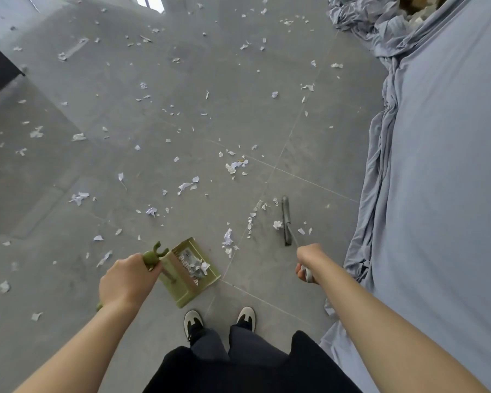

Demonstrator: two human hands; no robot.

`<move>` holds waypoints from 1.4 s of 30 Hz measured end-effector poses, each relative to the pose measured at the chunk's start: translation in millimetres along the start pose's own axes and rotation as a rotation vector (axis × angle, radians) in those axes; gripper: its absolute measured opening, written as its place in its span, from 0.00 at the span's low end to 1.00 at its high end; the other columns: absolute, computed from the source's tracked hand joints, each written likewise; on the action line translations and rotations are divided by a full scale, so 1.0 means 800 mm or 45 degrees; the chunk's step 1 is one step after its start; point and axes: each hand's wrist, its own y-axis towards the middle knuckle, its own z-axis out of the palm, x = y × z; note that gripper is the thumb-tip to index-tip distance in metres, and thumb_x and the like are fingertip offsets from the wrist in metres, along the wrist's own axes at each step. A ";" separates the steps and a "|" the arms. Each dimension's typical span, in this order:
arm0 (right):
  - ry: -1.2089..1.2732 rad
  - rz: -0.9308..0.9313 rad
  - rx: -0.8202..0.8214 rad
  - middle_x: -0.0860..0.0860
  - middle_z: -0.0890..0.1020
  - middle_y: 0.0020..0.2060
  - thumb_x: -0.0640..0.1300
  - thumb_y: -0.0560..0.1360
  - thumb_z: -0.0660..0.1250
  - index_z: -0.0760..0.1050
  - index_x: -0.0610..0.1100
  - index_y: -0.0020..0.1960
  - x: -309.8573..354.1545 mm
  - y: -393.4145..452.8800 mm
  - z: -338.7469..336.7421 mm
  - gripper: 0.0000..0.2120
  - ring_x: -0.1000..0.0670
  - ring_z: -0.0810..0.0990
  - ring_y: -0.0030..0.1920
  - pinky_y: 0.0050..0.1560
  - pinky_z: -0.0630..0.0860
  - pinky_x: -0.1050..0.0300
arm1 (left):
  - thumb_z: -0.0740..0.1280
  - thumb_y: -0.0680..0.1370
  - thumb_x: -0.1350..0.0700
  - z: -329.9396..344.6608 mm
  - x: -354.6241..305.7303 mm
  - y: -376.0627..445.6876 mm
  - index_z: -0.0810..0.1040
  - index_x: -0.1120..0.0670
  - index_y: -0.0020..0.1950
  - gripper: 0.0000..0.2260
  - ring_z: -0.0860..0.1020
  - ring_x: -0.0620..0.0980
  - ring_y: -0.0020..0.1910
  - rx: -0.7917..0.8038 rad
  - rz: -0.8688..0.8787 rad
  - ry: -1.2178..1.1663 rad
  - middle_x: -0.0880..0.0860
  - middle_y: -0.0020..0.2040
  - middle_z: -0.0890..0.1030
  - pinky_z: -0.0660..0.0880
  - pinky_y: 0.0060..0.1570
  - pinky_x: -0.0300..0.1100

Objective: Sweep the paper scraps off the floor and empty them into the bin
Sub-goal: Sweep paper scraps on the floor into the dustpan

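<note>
We stand on a grey tiled floor [267,114] with torn paper scraps [187,186] scattered across most of it, thickest ahead and to our left. Our left hand [126,280] curls round the green handle [151,258] of a green dustpan [192,272], which sits just in front of our shoes [193,321] and holds a small heap of scraps. Our right hand [309,260] grips a thin grey broom handle [306,272]; its dark broom head [286,221] rests on the floor ahead, with scraps on both sides of it. A blue-grey sheet [442,171] covers the floor on our right, its edge bunched in folds.
</note>
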 end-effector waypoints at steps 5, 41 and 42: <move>0.093 -0.012 -0.015 0.49 0.58 0.23 0.41 0.78 0.51 0.53 0.48 0.35 0.002 0.027 -0.013 0.15 0.53 0.58 0.20 0.20 0.60 0.75 | 0.63 0.75 0.37 -0.005 0.012 0.002 0.80 0.49 0.45 0.17 0.72 0.56 0.34 -0.010 -0.084 -0.035 0.51 0.35 0.76 0.69 0.35 0.43; -0.718 -0.079 0.234 0.49 0.66 0.27 0.37 0.78 0.53 0.65 0.41 0.41 -0.066 -0.120 0.236 0.07 0.53 0.63 0.15 0.19 0.59 0.71 | 0.65 0.74 0.39 -0.013 0.183 0.057 0.80 0.49 0.46 0.14 0.80 0.58 0.42 0.055 -0.170 -0.101 0.52 0.40 0.79 0.71 0.38 0.43; -0.714 -0.059 0.258 0.50 0.66 0.26 0.38 0.78 0.54 0.66 0.41 0.42 -0.067 -0.123 0.243 0.07 0.53 0.62 0.14 0.18 0.59 0.71 | 0.65 0.74 0.39 -0.013 0.189 0.057 0.81 0.48 0.46 0.14 0.79 0.57 0.41 0.055 -0.169 -0.099 0.52 0.39 0.79 0.70 0.37 0.43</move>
